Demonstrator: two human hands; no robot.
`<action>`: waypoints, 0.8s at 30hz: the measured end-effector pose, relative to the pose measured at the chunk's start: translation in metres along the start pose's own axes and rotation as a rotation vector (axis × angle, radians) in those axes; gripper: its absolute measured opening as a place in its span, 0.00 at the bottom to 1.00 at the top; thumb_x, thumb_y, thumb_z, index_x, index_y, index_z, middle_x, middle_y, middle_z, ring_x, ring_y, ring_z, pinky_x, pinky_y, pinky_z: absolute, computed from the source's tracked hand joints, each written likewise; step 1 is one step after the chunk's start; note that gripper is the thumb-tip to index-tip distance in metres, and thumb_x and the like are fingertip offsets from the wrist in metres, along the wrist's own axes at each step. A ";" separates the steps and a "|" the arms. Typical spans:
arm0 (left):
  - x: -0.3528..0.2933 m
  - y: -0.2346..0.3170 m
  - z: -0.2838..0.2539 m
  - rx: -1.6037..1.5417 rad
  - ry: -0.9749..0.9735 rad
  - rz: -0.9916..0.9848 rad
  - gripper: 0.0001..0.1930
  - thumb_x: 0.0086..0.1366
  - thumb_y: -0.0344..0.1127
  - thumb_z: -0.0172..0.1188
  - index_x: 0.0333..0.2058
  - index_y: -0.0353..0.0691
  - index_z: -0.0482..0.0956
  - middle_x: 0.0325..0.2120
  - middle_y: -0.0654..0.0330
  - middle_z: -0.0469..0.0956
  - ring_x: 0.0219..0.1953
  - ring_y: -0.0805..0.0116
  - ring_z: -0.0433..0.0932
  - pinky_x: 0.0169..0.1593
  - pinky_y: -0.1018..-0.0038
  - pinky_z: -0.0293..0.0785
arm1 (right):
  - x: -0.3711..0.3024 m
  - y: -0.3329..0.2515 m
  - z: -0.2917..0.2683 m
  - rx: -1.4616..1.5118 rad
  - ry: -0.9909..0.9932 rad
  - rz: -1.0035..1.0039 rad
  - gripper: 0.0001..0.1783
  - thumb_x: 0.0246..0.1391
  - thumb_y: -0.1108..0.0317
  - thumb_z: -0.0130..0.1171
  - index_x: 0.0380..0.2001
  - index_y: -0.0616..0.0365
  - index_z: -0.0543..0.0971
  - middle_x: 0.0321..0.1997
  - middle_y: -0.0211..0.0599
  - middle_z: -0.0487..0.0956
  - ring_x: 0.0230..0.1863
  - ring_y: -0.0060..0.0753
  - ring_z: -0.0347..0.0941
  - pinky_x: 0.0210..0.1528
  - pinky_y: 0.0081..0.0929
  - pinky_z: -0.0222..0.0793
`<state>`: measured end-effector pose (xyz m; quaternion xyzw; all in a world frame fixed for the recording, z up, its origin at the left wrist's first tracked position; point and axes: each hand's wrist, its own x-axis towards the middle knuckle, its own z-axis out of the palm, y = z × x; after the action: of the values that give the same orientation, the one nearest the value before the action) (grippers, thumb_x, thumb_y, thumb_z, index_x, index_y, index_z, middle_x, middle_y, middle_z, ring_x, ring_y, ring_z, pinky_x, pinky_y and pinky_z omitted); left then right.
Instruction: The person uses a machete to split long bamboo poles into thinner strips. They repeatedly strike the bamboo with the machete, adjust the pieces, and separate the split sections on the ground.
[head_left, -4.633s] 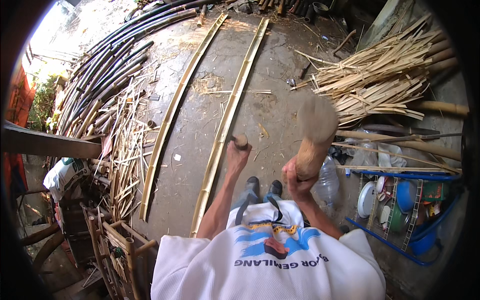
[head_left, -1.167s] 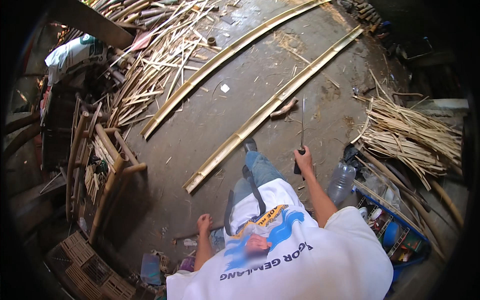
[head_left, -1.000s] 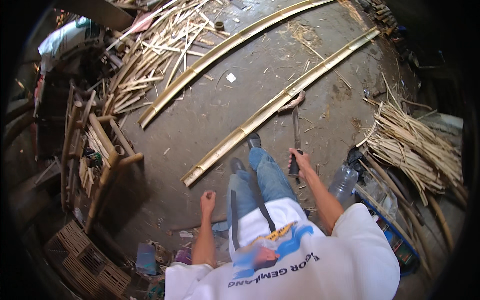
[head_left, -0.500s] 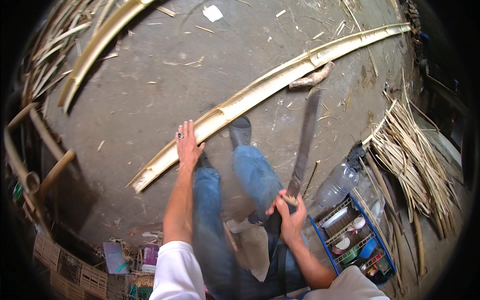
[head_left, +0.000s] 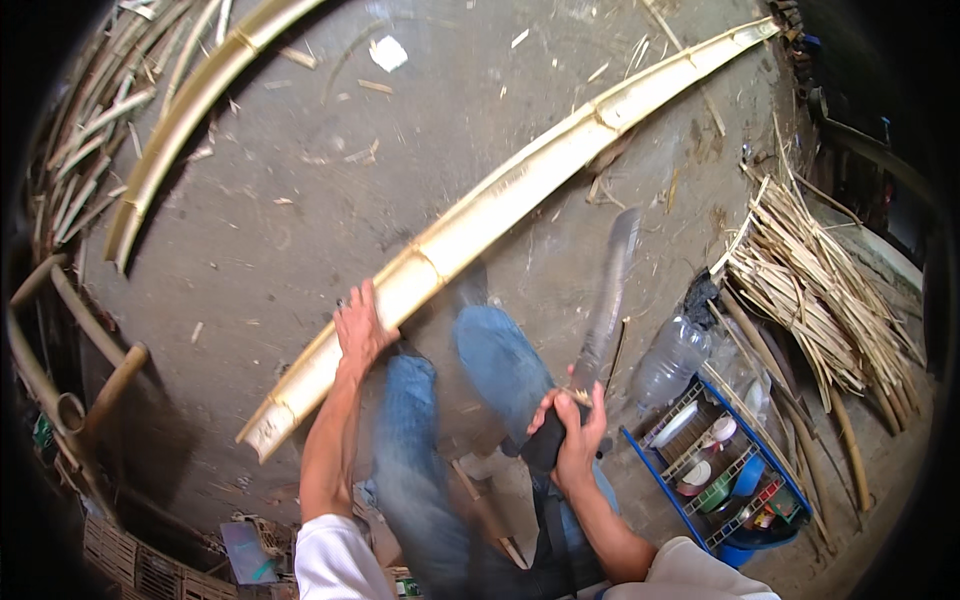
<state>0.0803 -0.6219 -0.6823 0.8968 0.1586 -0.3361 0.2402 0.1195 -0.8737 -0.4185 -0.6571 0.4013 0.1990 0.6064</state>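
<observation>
A long split bamboo half (head_left: pixel 490 220), hollow side up with node ridges across it, runs diagonally from beside my left leg to the far right. My left hand (head_left: pixel 360 330) grips it across its near part, fingers over the far edge and thumb at the near edge. Low in front of my right leg, my right hand (head_left: pixel 572 435) is closed round the black handle of a machete (head_left: pixel 605 300). The long dark blade points up and away, below the bamboo. A small pale wood bit shows by the fingers at the blade's base.
Another split bamboo half (head_left: pixel 185 125) lies far left beside loose strips (head_left: pixel 85 150). A bamboo frame (head_left: pixel 75 350) stands at the left. To the right are a bundle of thin strips (head_left: pixel 810 290), a clear plastic bottle (head_left: pixel 670 360) and a blue-edged rack (head_left: pixel 665 500) with dishes.
My left hand has gone from lying flat on the bamboo to gripping it. The bamboo looks raised and larger, covering the curved wood piece formerly seen beside it. The machete stays in my right hand.
</observation>
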 end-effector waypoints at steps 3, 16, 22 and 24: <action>-0.072 0.000 -0.062 -0.102 -0.015 0.101 0.54 0.33 0.42 0.81 0.61 0.40 0.61 0.49 0.48 0.72 0.47 0.42 0.78 0.48 0.49 0.74 | 0.006 -0.016 -0.008 0.012 0.109 0.173 0.34 0.62 0.58 0.62 0.64 0.59 0.60 0.31 0.39 0.76 0.25 0.29 0.74 0.26 0.29 0.75; -0.523 0.010 -0.430 0.116 -0.265 -0.215 0.55 0.32 0.48 0.81 0.61 0.45 0.63 0.50 0.51 0.72 0.55 0.43 0.73 0.54 0.46 0.69 | -0.047 -0.160 -0.023 0.125 -0.409 0.315 0.51 0.49 0.22 0.57 0.49 0.66 0.72 0.34 0.42 0.78 0.33 0.34 0.79 0.36 0.31 0.79; -0.580 0.045 -0.491 0.335 -0.133 -0.294 0.59 0.38 0.49 0.81 0.68 0.47 0.56 0.55 0.54 0.69 0.59 0.46 0.68 0.60 0.51 0.68 | -0.077 -0.194 0.029 -0.096 -0.396 -0.031 0.40 0.52 0.49 0.63 0.62 0.65 0.71 0.59 0.49 0.76 0.59 0.43 0.72 0.61 0.37 0.66; -0.582 0.054 -0.486 0.392 -0.057 -0.369 0.60 0.38 0.47 0.81 0.69 0.48 0.55 0.55 0.53 0.69 0.60 0.47 0.67 0.62 0.52 0.65 | -0.071 -0.206 0.035 -0.217 -0.400 -0.090 0.36 0.51 0.51 0.61 0.57 0.67 0.75 0.52 0.49 0.80 0.53 0.43 0.75 0.55 0.35 0.69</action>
<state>-0.0610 -0.4774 0.0510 0.8721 0.2445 -0.4238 0.0008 0.2431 -0.8316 -0.2403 -0.6833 0.2194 0.3400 0.6078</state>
